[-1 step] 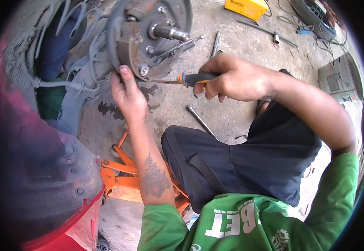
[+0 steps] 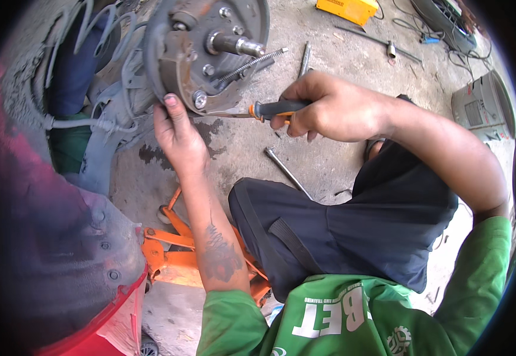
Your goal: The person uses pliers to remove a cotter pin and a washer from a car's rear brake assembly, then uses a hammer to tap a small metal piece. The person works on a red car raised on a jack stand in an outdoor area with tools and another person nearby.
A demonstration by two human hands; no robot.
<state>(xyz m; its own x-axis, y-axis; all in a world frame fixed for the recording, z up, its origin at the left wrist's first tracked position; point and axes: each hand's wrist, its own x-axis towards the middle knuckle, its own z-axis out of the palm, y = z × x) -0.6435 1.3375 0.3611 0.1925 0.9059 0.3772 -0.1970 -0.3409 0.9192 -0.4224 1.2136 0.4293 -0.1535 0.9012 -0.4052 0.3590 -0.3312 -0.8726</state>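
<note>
A drum brake assembly (image 2: 178, 71) stands at upper left, with brake shoes, a coil spring (image 2: 252, 66) and a bare spindle (image 2: 234, 44) in its middle. My left hand (image 2: 179, 139) cups the lower edge of its backing plate, thumb up against the rim and the other fingers mostly hidden behind. In my right hand (image 2: 335, 110), closed around the black and orange handle, is a screwdriver (image 2: 278, 109). Its shaft points left to the bottom of the brake shoe, near a round spring retainer (image 2: 199, 99). Exactly where the tip rests I cannot tell.
An orange floor jack (image 2: 178, 267) is beside my left forearm, under the red car body (image 2: 86, 326). Metal bars and a socket wrench (image 2: 391, 50) lie on the concrete. A yellow case (image 2: 348, 9), cables and a grey bucket (image 2: 477, 107) stand farther right.
The brake assembly, my left hand and the screwdriver appear slightly farther left and higher in the picture. Both grips look the same.
</note>
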